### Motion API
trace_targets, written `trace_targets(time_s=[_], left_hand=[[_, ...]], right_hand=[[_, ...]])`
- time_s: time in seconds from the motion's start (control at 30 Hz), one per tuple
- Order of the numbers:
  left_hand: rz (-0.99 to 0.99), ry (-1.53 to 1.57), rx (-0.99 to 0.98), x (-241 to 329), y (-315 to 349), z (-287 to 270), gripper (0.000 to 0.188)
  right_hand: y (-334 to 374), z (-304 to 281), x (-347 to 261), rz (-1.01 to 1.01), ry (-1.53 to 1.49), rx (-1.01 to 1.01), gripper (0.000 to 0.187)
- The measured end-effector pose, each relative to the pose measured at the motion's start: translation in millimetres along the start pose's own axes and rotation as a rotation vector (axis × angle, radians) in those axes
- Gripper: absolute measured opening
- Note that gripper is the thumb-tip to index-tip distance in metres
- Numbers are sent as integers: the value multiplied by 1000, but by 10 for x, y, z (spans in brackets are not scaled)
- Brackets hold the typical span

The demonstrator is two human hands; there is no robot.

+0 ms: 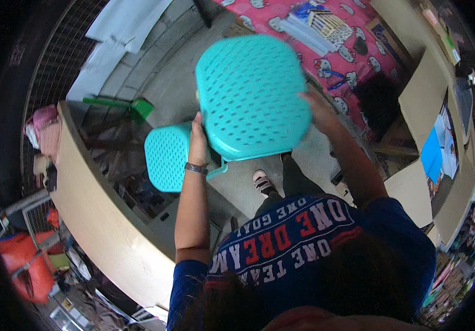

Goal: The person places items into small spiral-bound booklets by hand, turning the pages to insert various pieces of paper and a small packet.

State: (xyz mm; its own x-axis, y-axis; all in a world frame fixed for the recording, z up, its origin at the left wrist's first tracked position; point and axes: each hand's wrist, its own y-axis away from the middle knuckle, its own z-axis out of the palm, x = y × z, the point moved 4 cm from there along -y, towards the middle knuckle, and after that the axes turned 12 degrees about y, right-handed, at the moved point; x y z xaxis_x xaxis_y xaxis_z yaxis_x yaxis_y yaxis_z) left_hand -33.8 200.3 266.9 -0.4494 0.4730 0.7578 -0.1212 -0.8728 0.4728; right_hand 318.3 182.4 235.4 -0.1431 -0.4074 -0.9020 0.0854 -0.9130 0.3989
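Observation:
A turquoise plastic stool (pixel 254 96) with a perforated seat is raised in front of me, its top facing up. My left hand (pixel 198 142) grips its left edge, with the fingers partly hidden under the rim. On the opposite side, my right hand (pixel 319 112) holds the right edge, slightly blurred. A second turquoise stool (pixel 167 157) of the same kind stands lower down, just left of my left hand and partly covered by it.
A pale curved tabletop (pixel 99 220) lies along my left. To the right is an open cardboard box (pixel 422 99) with papers inside. A pink patterned mat (pixel 326 66) holding a stack of papers (pixel 303 33) lies ahead. A green dustpan (pixel 141 108) sits at far left.

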Motion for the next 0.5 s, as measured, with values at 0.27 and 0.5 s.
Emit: trace_targets(time_s=[0.27, 0.5], left_hand=[[-351, 197, 393, -1531, -1210, -1239, 84], [-265, -65, 792, -1672, -1374, -670, 98]], right_hand=[[-1926, 394, 1038, 161, 796, -201, 92], [-1710, 139, 894, 614, 793, -722, 72]])
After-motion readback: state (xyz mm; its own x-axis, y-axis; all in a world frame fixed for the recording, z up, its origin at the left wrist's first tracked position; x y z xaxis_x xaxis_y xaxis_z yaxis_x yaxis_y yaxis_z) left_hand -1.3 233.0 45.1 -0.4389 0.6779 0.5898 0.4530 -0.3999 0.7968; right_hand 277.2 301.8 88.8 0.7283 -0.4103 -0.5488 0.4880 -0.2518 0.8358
